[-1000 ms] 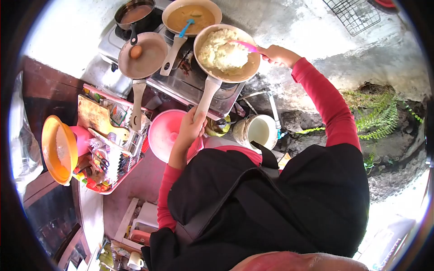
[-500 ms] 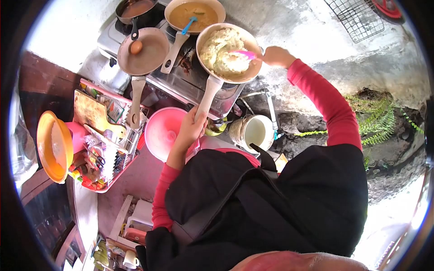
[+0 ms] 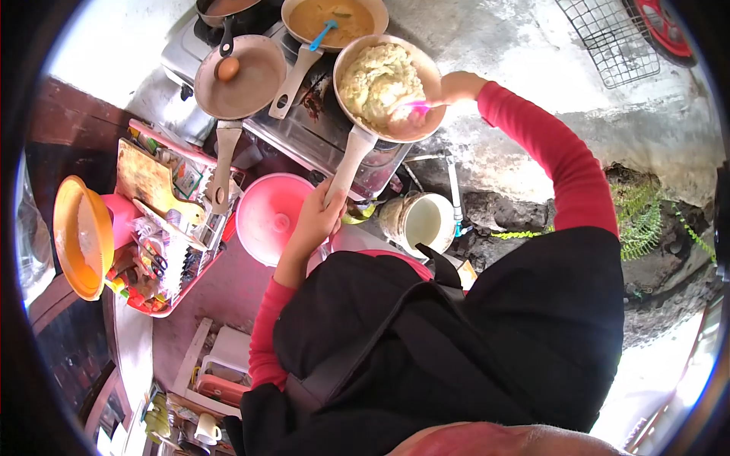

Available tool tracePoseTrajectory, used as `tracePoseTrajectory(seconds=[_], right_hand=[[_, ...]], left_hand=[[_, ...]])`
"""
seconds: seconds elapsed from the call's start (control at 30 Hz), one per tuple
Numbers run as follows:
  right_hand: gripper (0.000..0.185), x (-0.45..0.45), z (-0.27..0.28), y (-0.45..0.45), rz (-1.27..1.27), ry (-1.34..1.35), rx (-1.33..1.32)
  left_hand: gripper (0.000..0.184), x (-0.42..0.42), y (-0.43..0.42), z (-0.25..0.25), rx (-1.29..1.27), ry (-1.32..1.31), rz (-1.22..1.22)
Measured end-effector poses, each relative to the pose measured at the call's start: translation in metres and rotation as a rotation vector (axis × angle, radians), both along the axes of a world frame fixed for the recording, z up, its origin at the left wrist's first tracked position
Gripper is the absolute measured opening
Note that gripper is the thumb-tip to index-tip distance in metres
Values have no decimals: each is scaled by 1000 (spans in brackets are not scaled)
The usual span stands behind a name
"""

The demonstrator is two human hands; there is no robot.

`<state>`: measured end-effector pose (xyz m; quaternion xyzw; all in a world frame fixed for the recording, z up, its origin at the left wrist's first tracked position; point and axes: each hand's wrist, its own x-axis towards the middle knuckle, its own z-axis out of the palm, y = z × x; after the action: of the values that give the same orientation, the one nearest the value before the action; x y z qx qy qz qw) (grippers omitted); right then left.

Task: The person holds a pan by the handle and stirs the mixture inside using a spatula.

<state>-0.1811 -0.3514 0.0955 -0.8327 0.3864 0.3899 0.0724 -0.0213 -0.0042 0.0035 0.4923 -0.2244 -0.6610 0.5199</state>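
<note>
My left hand (image 3: pixel 322 210) is wrapped round the pale handle of a frying pan (image 3: pixel 351 166) over the front of the stove. A thick, pale yellow mash (image 3: pixel 380 82) fills much of that pan. At the pan's right rim, my right hand (image 3: pixel 458 87) is closed on a pink spatula (image 3: pixel 418 109), whose tip is in the mash's lower right edge. Behind the pan stands another with brown liquid (image 3: pixel 346 17) and a blue utensil (image 3: pixel 324 34). A third pan (image 3: pixel 251 90), to the left, holds a brown egg (image 3: pixel 227 69).
The metal stove (image 3: pixel 304 140) lies under the pans, with a dark pot (image 3: pixel 230 9) at its back left. Nearer me are a pink basin (image 3: pixel 266 199) and a white bucket (image 3: pixel 414 223). Left are a dish rack (image 3: pixel 199 247), a cutting board (image 3: pixel 152 182) and an orange basin (image 3: pixel 70 247).
My right hand has moved the pink spatula down from the upper part of the mash to its lower right edge. My left hand keeps its hold on the handle. The view has shifted slightly.
</note>
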Motion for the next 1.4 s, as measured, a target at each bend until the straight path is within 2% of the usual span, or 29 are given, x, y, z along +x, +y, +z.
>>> tracePoseTrajectory(seconds=[0.2,0.27,0.4,0.47,0.5,0.6,0.67,0.77,0.87,1.0,1.07,1.1,1.13,1.2,1.27,1.33,1.4], right_hand=[[53,20,12,8,192,-7,-214],[51,17,28,15,327,-113,-378],[47,29,86,32,336,-115,-395],[44,33,96,25,174,-47,-308],[46,32,84,15,111,-54,-218],[52,29,29,-10,54,-114,-251],[49,27,7,-11,80,-146,-289],[35,20,-18,-10,97,-222,-447],[34,11,4,-5,201,-200,-493],[36,11,69,18,322,-253,-565],[39,14,96,28,199,-215,-475],[41,17,97,24,61,-153,-294],[41,13,81,17,59,-154,-295],[42,-6,22,4,366,-235,-388],[42,0,-7,5,390,-234,-452],[40,2,-14,8,398,-262,-469],[28,4,-12,13,382,-284,-523]], left_hand=[[27,-1,0,0,-19,-48,15],[26,1,0,5,-10,-110,-15],[25,0,0,5,-4,-98,-9],[25,0,0,3,-15,-107,-9],[25,0,-1,4,-14,-108,-6],[25,-1,-2,7,-4,-95,4],[25,-1,-1,9,25,-103,7],[24,-1,-1,11,11,-110,6],[23,-1,1,5,-5,-134,0],[21,-2,1,6,-18,-112,22],[21,-1,0,8,-10,-89,7],[21,0,0,7,-12,-88,7],[22,0,0,5,-18,-90,-2],[22,0,1,4,-23,-93,-12],[22,0,0,6,-32,-108,-17],[22,-2,-2,7,-36,-110,-5],[22,-1,0,7,-40,-119,-4]])
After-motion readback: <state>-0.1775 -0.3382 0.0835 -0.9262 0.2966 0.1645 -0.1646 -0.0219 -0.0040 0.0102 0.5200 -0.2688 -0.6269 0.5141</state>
